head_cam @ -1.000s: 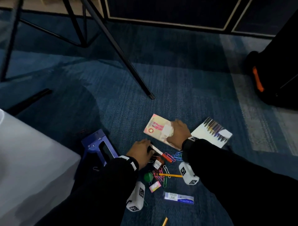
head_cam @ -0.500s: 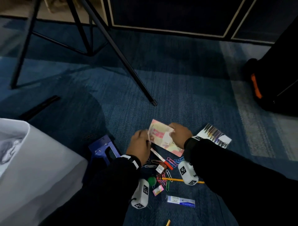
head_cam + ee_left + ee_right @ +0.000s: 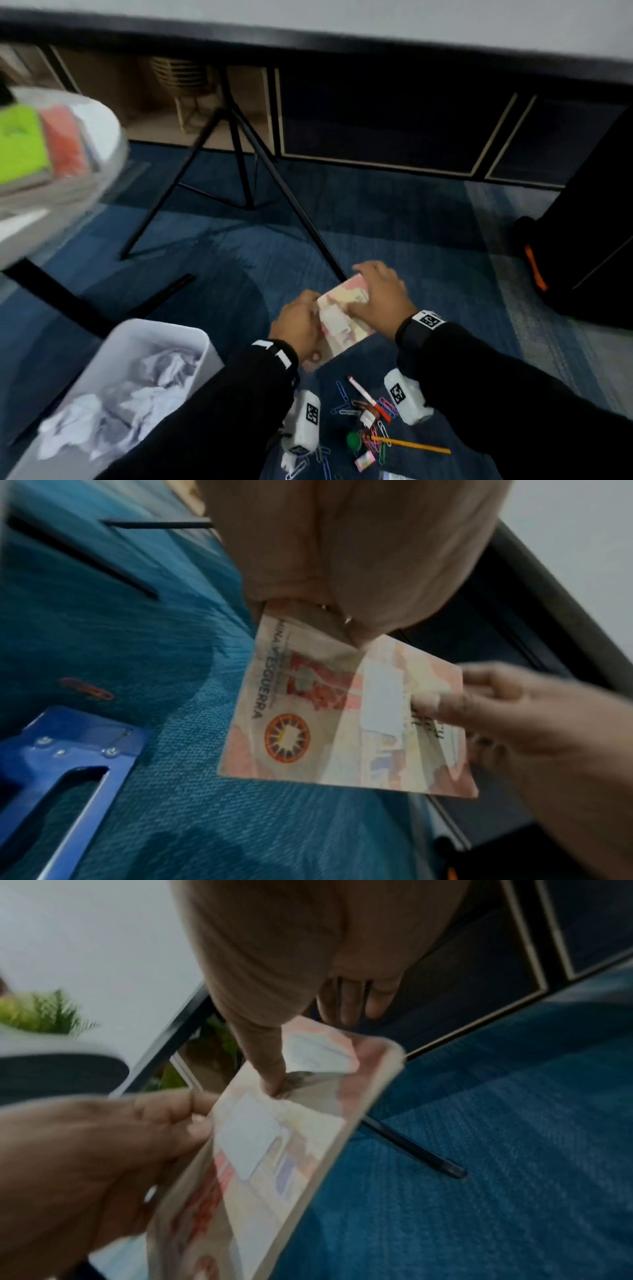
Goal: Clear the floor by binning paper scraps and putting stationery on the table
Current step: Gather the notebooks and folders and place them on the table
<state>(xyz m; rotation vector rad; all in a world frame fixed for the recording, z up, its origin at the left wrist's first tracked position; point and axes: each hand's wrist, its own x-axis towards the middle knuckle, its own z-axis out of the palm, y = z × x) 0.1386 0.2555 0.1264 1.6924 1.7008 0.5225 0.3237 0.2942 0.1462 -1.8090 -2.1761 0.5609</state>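
A thin pink and cream notebook [image 3: 342,318] [image 3: 342,723] [image 3: 274,1164] is lifted off the blue carpet between both hands. My left hand [image 3: 299,323] [image 3: 342,561] pinches its near left edge. My right hand [image 3: 380,291] [image 3: 291,974] grips its far right side, thumb on the cover. Below the hands, stationery lies on the carpet: a red and white pen [image 3: 368,399], an orange pencil [image 3: 411,444], several coloured paper clips [image 3: 383,407], a green round piece [image 3: 353,439] and a small pink eraser [image 3: 364,460].
A white bin [image 3: 161,337] with crumpled paper [image 3: 137,401] stands at lower left. A table edge [image 3: 41,205] with green and orange items is at upper left. Black tripod legs [image 3: 291,202] cross the carpet. A blue stapler [image 3: 68,764] lies near my left hand. A black case [image 3: 589,240] is at right.
Both hands have raised the notebook off the carpet and higher. The head view has tilted up, so the bin's paper and the table edge now show.
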